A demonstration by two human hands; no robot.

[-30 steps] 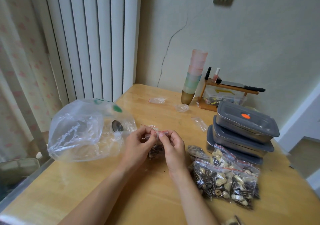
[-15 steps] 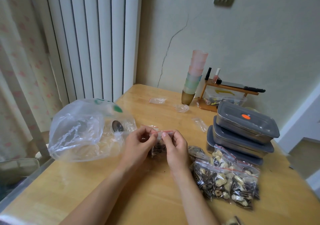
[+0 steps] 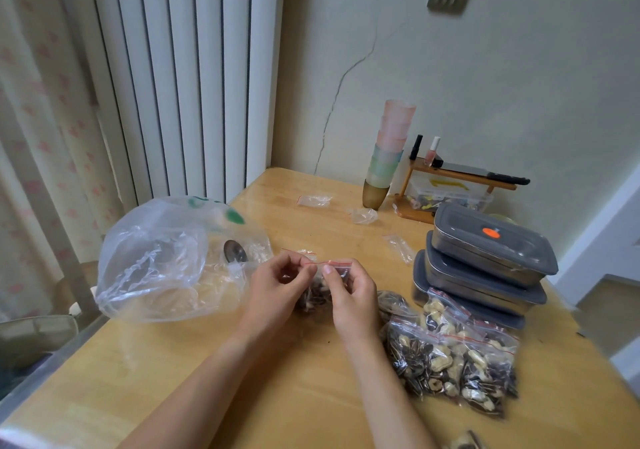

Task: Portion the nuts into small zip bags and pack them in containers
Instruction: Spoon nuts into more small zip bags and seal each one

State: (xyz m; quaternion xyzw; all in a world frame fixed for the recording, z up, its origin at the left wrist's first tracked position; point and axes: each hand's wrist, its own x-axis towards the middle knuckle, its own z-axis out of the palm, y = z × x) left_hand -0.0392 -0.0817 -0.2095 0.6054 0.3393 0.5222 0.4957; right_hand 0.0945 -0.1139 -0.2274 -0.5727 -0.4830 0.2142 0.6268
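Both hands, left hand (image 3: 277, 286) and right hand (image 3: 349, 293), pinch the small bag (image 3: 317, 296) at its red seal; fingers should press evenly along its whole length.

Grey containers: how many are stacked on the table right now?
3, in one stack at the right of the table: top container with an orange dot, middle container under it, bottom container partly hidden behind filled bags.

Zip bag (image 3: 317, 296) mostly behind hands.
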